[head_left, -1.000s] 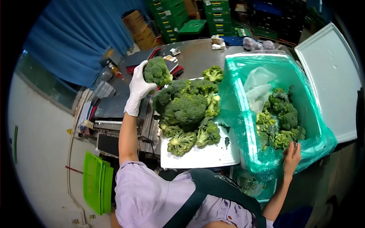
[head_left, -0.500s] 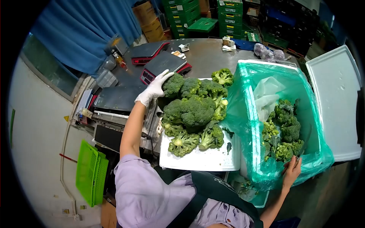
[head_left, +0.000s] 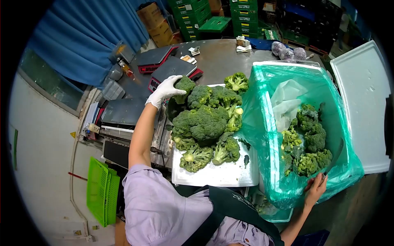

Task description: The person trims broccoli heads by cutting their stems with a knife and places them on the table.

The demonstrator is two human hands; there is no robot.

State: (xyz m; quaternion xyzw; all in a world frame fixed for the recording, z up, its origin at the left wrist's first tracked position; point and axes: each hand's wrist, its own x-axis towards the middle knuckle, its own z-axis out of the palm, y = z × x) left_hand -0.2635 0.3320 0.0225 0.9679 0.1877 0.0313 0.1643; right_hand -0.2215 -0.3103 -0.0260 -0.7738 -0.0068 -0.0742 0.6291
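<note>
My left hand [head_left: 165, 92], in a white glove, grips a broccoli head [head_left: 185, 87] at the far left of a broccoli pile [head_left: 207, 123]. Thumb and fingers curve around its crown. The pile rests on a white foam lid [head_left: 242, 174], with cut stems showing on several heads. My bare right hand [head_left: 316, 188] is closed around the handle of a knife [head_left: 339, 155] at the near rim of a foam box [head_left: 269, 135] lined with green plastic. The blade points up into the box, beside more broccoli [head_left: 314, 139]; the handle is mostly hidden by my fingers.
Two red-edged scales [head_left: 174, 69] stand on the metal table [head_left: 221, 51]. Netted round items [head_left: 286, 51] lie behind the box. Another white foam lid [head_left: 363, 106] leans at the right. Green baskets [head_left: 100, 190] stand low at the left, and green crates [head_left: 245, 18] are stacked behind.
My left hand has closed its thumb around the far-left broccoli head and shifted it slightly away from the pile. My right hand stays by the box rim with the knife. The view has tilted slightly.
</note>
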